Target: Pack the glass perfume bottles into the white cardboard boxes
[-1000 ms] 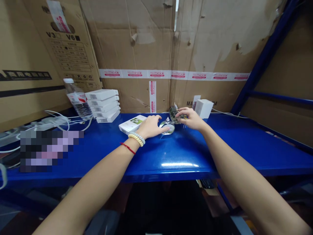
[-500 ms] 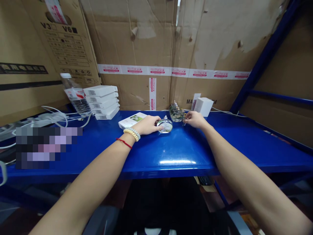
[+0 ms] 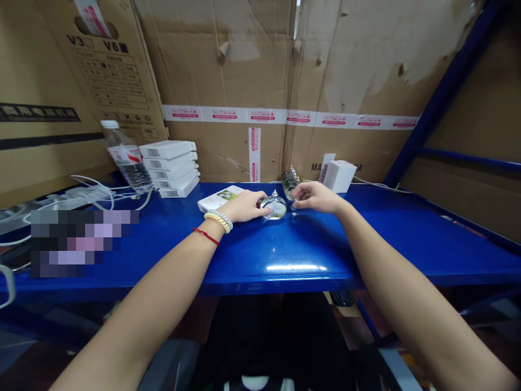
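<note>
My left hand [image 3: 248,205] grips the side of a round glass perfume bottle [image 3: 275,208] that stands upright on the blue table. A pointed metal top sticks up from this bottle, and a pale label shows on its front. Just to the right, my right hand [image 3: 315,197] is closed with fingertips pinched low over the tabletop. Something small and shiny shows at those fingertips, too small to name. Behind my right hand stand several similar glass bottles [image 3: 290,182], partly hidden by it. Beside my left wrist lies a flat white box [image 3: 217,200] with a green picture.
A stack of white boxes [image 3: 173,168] and a water bottle [image 3: 128,163] stand at the back left, near tangled white cables [image 3: 81,198]. An upright white box [image 3: 340,176] is at the back right. Cardboard [image 3: 228,70] walls the rear; a blue post [image 3: 439,92] rises at right.
My right hand has moved left, away from the right side of the bottle group and closer to the bottle in my left hand. My left hand keeps its grip.
</note>
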A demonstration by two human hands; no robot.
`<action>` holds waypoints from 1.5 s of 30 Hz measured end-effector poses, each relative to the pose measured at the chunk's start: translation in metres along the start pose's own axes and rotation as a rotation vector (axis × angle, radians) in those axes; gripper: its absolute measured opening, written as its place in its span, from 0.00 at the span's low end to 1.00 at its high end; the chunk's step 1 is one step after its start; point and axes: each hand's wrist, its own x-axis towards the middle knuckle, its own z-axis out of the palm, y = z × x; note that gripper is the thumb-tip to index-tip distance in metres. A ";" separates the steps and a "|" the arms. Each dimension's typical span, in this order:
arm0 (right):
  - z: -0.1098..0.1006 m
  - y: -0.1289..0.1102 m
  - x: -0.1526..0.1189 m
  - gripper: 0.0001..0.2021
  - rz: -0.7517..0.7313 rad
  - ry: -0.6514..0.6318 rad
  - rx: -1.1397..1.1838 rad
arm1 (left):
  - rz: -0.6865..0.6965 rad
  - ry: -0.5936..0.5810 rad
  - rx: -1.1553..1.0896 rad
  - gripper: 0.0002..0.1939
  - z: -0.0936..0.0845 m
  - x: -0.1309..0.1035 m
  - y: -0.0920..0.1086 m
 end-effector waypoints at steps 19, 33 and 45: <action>-0.004 -0.006 -0.004 0.10 -0.133 0.005 -0.582 | 0.001 -0.001 0.015 0.21 0.000 -0.001 0.001; 0.013 -0.013 -0.001 0.08 -0.092 -0.096 -0.440 | 0.000 -0.013 0.007 0.21 0.002 0.000 -0.001; 0.024 -0.028 -0.003 0.08 -0.233 0.359 0.013 | 0.040 -0.013 -0.011 0.20 0.006 0.001 0.010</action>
